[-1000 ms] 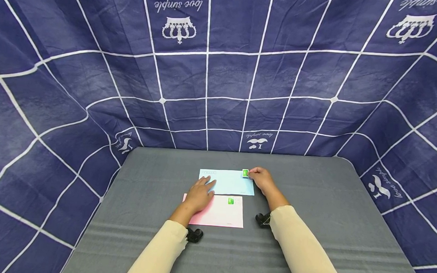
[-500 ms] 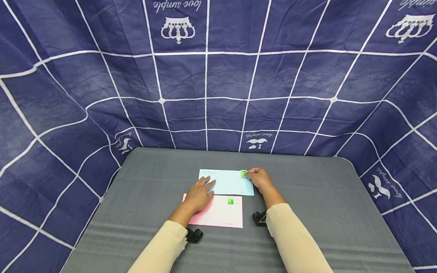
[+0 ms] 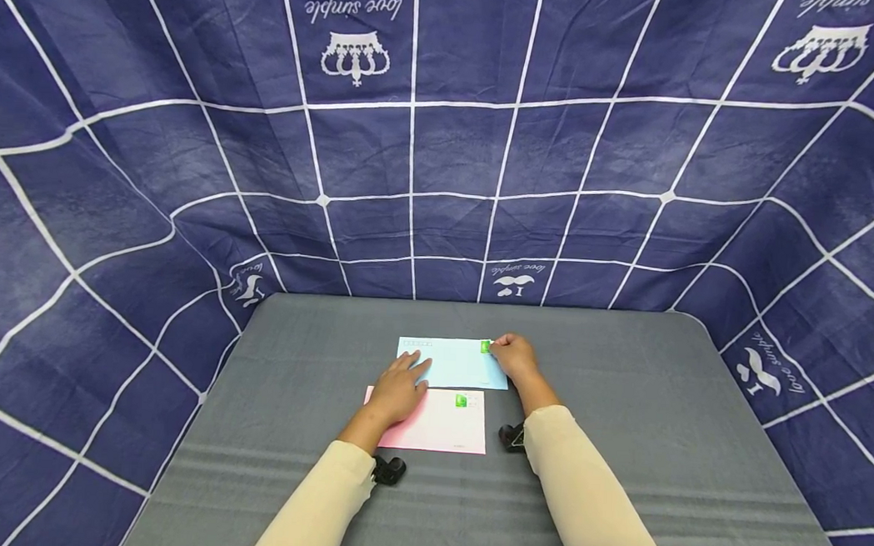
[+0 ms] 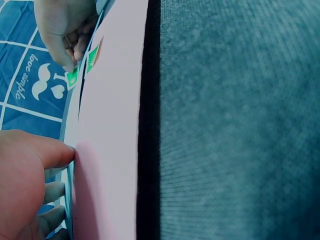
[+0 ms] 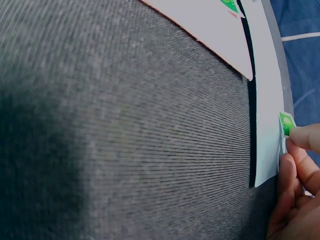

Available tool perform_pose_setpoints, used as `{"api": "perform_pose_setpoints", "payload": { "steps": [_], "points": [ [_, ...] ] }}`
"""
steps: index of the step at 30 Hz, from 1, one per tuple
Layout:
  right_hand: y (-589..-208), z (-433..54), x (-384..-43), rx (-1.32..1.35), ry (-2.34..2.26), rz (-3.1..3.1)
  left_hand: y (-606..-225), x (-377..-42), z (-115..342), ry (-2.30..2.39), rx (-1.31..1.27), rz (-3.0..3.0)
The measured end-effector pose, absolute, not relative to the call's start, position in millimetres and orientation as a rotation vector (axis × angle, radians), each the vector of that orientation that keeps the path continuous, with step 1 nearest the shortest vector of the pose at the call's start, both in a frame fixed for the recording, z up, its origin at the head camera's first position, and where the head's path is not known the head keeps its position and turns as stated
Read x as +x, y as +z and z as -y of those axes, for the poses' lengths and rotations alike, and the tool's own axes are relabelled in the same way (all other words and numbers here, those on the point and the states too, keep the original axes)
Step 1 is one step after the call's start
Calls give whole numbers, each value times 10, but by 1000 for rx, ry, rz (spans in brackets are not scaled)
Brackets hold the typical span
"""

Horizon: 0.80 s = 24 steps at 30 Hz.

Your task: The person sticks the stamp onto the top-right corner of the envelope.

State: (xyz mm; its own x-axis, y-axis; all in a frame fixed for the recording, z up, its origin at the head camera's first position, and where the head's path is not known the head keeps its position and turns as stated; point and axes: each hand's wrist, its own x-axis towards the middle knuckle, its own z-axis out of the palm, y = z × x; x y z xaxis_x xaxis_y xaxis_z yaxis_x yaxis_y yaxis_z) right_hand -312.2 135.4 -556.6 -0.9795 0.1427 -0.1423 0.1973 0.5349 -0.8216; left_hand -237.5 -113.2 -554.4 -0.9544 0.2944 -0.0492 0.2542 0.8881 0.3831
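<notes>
A light blue envelope lies flat on the grey table, with a pink-and-white envelope just in front of it. My left hand rests with spread fingers on the blue envelope's left part, its palm over the pink one's upper left corner. At the blue envelope's upper right corner, my right hand pinches a green stamp between thumb and finger. In the right wrist view the stamp is tilted at the envelope's edge; whether it lies fully against the paper I cannot tell. Another green stamp sits on the pink envelope's upper right.
The grey cloth-covered table spreads around the envelopes. A navy curtain with white grid lines hangs behind it and along both sides. Black wrist devices are strapped below both sleeves.
My right hand, with the stamp, has shifted slightly left over the blue envelope's upper right corner. My left hand and both envelopes have stayed in place.
</notes>
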Motion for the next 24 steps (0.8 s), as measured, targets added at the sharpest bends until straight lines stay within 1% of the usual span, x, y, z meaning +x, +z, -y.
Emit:
{"api": "perform_pose_setpoints", "payload": {
  "steps": [10, 24],
  "points": [
    [-5549, -1288, -3051, 318, -1306, -2812, -5548, -2365, 1138, 600, 438, -2951],
    [-5555, -1267, -3043, 283, -1252, -2915, -5555, -2360, 1134, 631, 449, -2970]
  ]
}}
